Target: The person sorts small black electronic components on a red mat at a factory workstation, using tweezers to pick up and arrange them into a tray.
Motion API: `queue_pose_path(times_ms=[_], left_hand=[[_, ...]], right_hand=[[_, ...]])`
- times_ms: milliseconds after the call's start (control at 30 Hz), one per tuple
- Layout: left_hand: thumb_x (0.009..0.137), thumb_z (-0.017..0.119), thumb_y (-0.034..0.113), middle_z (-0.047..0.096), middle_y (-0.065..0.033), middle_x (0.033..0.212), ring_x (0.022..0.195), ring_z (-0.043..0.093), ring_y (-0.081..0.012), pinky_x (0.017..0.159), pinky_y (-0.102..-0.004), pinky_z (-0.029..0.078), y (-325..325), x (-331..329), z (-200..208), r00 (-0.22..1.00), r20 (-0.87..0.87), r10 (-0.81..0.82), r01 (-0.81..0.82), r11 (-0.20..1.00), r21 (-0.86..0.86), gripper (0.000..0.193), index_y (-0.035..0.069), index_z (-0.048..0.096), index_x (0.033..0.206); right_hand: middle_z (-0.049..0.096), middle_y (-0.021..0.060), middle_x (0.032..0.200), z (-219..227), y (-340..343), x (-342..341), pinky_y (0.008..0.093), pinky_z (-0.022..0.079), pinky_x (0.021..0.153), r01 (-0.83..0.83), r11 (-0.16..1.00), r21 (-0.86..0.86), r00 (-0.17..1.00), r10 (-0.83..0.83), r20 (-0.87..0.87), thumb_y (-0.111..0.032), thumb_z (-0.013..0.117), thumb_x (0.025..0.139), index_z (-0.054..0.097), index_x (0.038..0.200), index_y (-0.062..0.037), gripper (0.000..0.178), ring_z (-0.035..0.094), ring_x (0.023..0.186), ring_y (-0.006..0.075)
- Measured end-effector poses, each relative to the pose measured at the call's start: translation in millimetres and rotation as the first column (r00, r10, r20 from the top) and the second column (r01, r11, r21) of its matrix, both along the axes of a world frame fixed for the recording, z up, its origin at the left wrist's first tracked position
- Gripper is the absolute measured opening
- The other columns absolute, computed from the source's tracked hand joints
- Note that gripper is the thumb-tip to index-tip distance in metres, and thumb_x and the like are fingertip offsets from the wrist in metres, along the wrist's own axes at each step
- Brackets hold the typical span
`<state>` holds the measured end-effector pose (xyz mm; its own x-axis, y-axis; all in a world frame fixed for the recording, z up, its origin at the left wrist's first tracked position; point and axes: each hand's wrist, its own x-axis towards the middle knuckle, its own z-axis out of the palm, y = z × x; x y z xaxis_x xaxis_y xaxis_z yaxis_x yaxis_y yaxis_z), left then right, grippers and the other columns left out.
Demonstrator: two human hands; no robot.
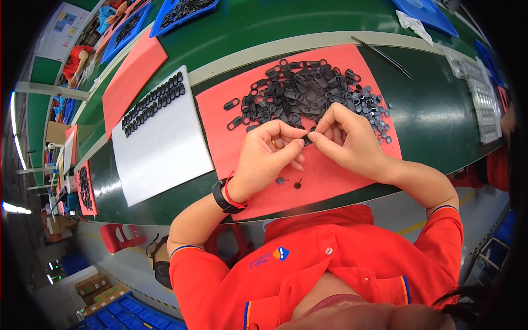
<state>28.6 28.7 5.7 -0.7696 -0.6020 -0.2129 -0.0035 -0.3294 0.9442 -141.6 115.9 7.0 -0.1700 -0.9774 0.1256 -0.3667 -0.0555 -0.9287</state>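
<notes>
My left hand (268, 159) and my right hand (350, 142) meet above a pink foam mat (341, 184). Thumbs and forefingers are closed in a pinch on a small black oval part (307, 141), mostly covered by the fingertips. Just beyond lies a heap of similar black oval parts with round holes (308, 91). Small round grey-blue discs (377, 113) are scattered along the heap's right side. Nearer to me, a grey-blue disc (280, 180) and a dark disc (297, 185), each with a thin stem, rest on the mat below my left hand.
Left of the mat, a white foam sheet (165, 165) carries rows of black oval parts (155, 103). Black tweezers (382, 57) lie at the mat's far right. A clear plastic tray (483, 102) sits farther right. Blue trays (184, 14) of black parts stand at the back.
</notes>
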Motion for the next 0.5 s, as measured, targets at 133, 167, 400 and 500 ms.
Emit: queue_pose_path(times_ms=[133, 167, 400, 500], left_hand=[[0.087, 0.056, 0.002, 0.063, -0.0079, 0.08, 0.065, 0.062, -0.0099, 0.058, -0.0238, 0.055, -3.3, 3.0, 0.4, 0.999, 0.014, -0.04, 0.04, 0.999, 0.016, 0.011, -0.004, 0.057, 0.096], [0.087, 0.057, 0.003, 0.063, -0.0065, 0.076, 0.063, 0.062, -0.0093, 0.056, -0.022, 0.053, -2.2, 2.3, 1.5, 1.0, 0.008, -0.027, 0.027, 1.0, 0.009, 0.011, -0.003, 0.057, 0.096], [0.087, 0.058, 0.004, 0.063, -0.0054, 0.072, 0.06, 0.061, -0.0086, 0.054, -0.0195, 0.05, -0.2, 1.9, 5.3, 0.998, 0.059, -0.033, 0.034, 0.999, -0.018, 0.012, -0.002, 0.058, 0.097], [0.086, 0.058, 0.004, 0.063, -0.0077, 0.08, 0.065, 0.063, -0.0099, 0.055, -0.0222, 0.054, -2.0, 1.8, 4.5, 0.998, 0.036, -0.061, 0.061, 0.998, 0.0, 0.013, -0.004, 0.056, 0.096]], right_hand=[[0.05, -0.0037, 0.065, 6.4, -0.3, -0.2, 0.0186, 0.029, 0.045, -0.032, 0.996, 0.088, 0.999, 0.028, 0.044, -0.008, 0.065, 0.082, 0.054, 0.082, -0.0018, 0.012, 0.038, 0.052, 0.0008], [0.05, -0.0037, 0.065, 7.5, 0.0, -1.1, 0.0186, 0.029, 0.045, -0.031, 0.996, 0.089, 0.999, 0.027, 0.043, -0.008, 0.065, 0.082, 0.054, 0.082, -0.0018, 0.012, 0.038, 0.052, 0.0008], [0.055, -0.0009, 0.063, 2.8, 0.6, -3.8, 0.0201, 0.037, 0.047, -0.134, 0.966, 0.222, 0.982, 0.1, 0.16, -0.013, 0.062, 0.084, 0.056, 0.082, 0.0005, 0.014, 0.047, 0.054, 0.0017], [0.054, -0.0029, 0.067, 0.1, 0.9, -3.9, 0.0182, 0.034, 0.047, -0.154, 0.958, 0.241, 0.97, 0.101, 0.22, -0.011, 0.061, 0.085, 0.055, 0.084, -0.0003, 0.012, 0.044, 0.056, -0.0001]])
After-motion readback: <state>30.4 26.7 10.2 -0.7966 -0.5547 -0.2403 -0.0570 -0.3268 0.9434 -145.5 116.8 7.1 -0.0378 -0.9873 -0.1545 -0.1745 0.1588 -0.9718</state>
